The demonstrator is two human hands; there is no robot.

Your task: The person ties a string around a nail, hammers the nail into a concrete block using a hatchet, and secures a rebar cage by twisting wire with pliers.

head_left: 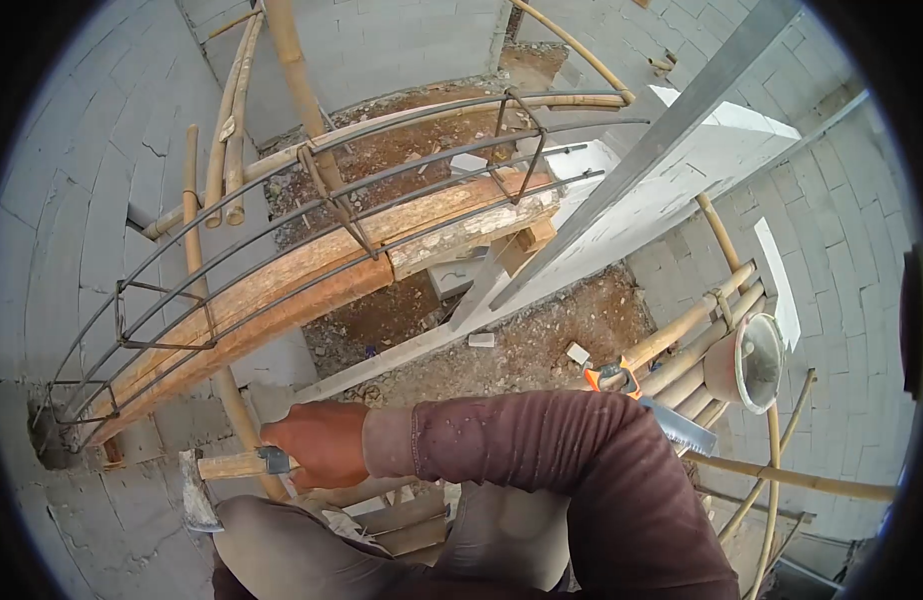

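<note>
Wooden-handled hatchet [230, 467], in right hand [324, 445], head leftward

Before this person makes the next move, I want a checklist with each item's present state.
1. Right hand closed around the handle of the hatchet-like tool: ok.
2. Left hand safely placed: cannot tell; it is out of view.
3. Tool head well clear of the knee: not ok; they look close, contact unclear.
4. Saw fully visible beyond the sleeve: not ok; the sleeve partly covers it.
5. Rebar cage running along the wooden boards: ok.
</note>
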